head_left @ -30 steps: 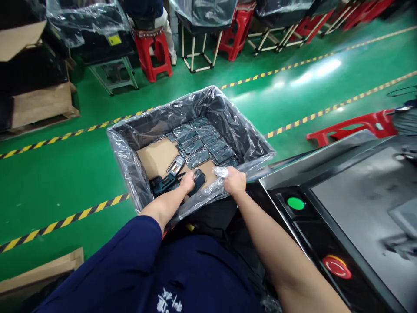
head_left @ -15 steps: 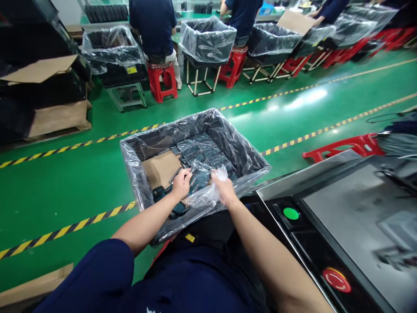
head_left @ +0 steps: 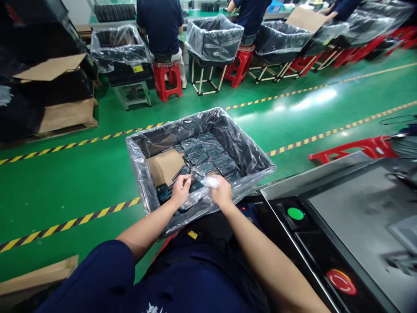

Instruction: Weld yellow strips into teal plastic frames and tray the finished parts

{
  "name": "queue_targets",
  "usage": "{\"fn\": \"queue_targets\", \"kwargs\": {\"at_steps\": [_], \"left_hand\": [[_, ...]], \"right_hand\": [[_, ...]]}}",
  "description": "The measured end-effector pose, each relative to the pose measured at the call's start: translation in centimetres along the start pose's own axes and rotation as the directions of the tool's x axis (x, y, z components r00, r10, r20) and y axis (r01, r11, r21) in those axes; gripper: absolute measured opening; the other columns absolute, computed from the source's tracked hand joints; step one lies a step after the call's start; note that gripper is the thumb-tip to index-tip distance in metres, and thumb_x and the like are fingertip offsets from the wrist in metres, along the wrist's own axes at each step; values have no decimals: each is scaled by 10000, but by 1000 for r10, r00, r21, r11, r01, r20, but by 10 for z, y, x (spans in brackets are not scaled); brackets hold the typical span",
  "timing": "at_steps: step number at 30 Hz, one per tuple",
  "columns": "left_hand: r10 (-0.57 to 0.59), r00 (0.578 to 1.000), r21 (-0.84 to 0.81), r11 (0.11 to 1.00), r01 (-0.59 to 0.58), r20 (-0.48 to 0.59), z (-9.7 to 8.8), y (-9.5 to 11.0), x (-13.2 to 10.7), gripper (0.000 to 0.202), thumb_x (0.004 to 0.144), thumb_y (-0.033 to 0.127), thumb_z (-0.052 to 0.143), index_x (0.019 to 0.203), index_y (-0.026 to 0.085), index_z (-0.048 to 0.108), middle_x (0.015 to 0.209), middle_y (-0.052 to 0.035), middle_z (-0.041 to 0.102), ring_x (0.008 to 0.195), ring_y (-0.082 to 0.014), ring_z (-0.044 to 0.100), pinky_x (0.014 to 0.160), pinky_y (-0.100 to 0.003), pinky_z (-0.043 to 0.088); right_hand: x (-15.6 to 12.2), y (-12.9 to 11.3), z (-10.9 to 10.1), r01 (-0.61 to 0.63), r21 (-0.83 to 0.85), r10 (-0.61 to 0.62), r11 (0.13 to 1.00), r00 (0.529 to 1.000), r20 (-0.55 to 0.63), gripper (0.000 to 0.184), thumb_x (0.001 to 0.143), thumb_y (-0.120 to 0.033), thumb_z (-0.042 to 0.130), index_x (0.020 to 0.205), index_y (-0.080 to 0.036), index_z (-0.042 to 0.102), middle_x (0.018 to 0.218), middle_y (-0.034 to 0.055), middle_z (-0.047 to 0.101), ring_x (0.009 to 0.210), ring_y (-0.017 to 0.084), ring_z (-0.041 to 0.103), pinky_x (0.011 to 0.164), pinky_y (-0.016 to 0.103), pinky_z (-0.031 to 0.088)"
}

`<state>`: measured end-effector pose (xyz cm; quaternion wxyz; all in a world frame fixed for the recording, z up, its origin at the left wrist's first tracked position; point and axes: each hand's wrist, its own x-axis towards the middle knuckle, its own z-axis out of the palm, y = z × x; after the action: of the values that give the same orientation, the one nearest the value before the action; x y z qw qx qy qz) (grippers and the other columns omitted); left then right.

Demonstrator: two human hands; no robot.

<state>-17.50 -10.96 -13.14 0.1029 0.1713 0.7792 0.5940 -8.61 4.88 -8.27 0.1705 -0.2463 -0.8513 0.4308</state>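
Before me stands a black crate (head_left: 146, 198) lined with clear plastic. Dark flat rectangular parts (head_left: 208, 150) lie in rows in its far right portion, and a brown cardboard sheet (head_left: 165, 165) shows at the left. My left hand (head_left: 181, 189) is closed in a pinch on the edge of a clear plastic bag (head_left: 197, 193) over the crate's near side. My right hand (head_left: 221, 191) is closed round a bunched part of the same bag. Dark teal parts (head_left: 164, 192) lie left of my left hand, partly hidden by it.
At my right is a machine with a green button (head_left: 296, 213) and a red stop button (head_left: 341, 281). A red stool (head_left: 355, 148) lies beyond it. Across the striped green floor, co-workers sit by lined crates (head_left: 213, 41). Cardboard (head_left: 70, 115) is stacked at left.
The bag between my hands is drawn in and bunched more tightly at my right hand. My head view has shifted slightly, so the whole scene sits a little further right.
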Motion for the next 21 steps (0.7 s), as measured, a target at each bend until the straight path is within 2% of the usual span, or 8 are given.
{"fn": "queue_targets", "kwargs": {"at_steps": [3, 9, 11, 13, 14, 16, 18, 21], "left_hand": [[-39, 997, -22, 999, 38, -69, -5, -3, 4, 245, 935, 333, 477, 1094, 172, 572, 1062, -98, 685, 989, -184, 651, 934, -346, 498], [-29, 992, -59, 998, 22, -120, -20, 1, 12, 319, 918, 429, 517, 1100, 177, 587, 1100, -107, 672, 1042, -205, 638, 977, -367, 479], [12, 998, -103, 995, -19, -66, -25, 4, 12, 404, 905, 510, 530, 1130, 179, 587, 1136, -116, 660, 1090, -224, 620, 997, -385, 463], [87, 994, -187, 980, -72, 71, -27, 6, 12, 549, 857, 604, 568, 1211, 184, 566, 1243, -131, 617, 1185, -252, 572, 1039, -404, 427], [127, 979, -250, 964, -85, 160, -27, 7, 12, 649, 813, 651, 598, 1265, 190, 540, 1312, -138, 578, 1237, -269, 537, 1063, -413, 406], [190, 922, -395, 918, -44, 338, -23, 11, 11, 857, 711, 730, 650, 1363, 206, 466, 1415, -148, 498, 1307, -303, 477, 1102, -433, 368], [214, 842, -502, 861, 77, 496, -16, 17, 6, 985, 635, 779, 666, 1407, 217, 423, 1433, -154, 483, 1309, -324, 475, 1109, -453, 361], [149, 717, -495, 816, 300, 681, -4, 31, -6, 958, 560, 699, 785, 1332, 197, 520, 1328, -142, 578, 1239, -335, 531, 1091, -463, 378]], "right_hand": [[-10, -12, 2, 225, -135, -209, 965, 970, 122, 230, 759, -156, 493, 894, -193, 675, 913, 93, 678, 934, 243, 617, 860, 347, 480], [-14, -19, 1, 311, -191, -289, 931, 948, 137, 211, 777, -132, 477, 894, -176, 647, 874, 95, 644, 896, 236, 595, 822, 333, 471], [-12, -21, -3, 305, -170, -289, 937, 950, 114, 194, 783, -140, 482, 879, -188, 644, 869, 83, 645, 888, 229, 597, 808, 326, 472], [-10, -23, -6, 301, -121, -293, 946, 953, 83, 168, 794, -166, 491, 864, -202, 639, 871, 71, 650, 873, 221, 603, 796, 323, 476], [-8, -25, -7, 293, -89, -288, 952, 956, 64, 167, 793, -171, 490, 866, -208, 635, 878, 66, 655, 867, 218, 608, 794, 324, 480], [-7, -26, -4, 251, -32, -250, 967, 968, 31, 206, 781, -162, 474, 909, -209, 629, 909, 64, 669, 874, 216, 620, 806, 330, 487], [-8, -26, 2, 195, -27, -195, 980, 981, 17, 281, 773, -144, 446, 988, -197, 619, 962, 72, 676, 912, 216, 625, 836, 339, 488], [-14, -22, 13, 175, -107, -167, 979, 983, 79, 286, 785, -173, 456, 1017, -186, 622, 981, 73, 662, 924, 213, 612, 835, 334, 483]]}}
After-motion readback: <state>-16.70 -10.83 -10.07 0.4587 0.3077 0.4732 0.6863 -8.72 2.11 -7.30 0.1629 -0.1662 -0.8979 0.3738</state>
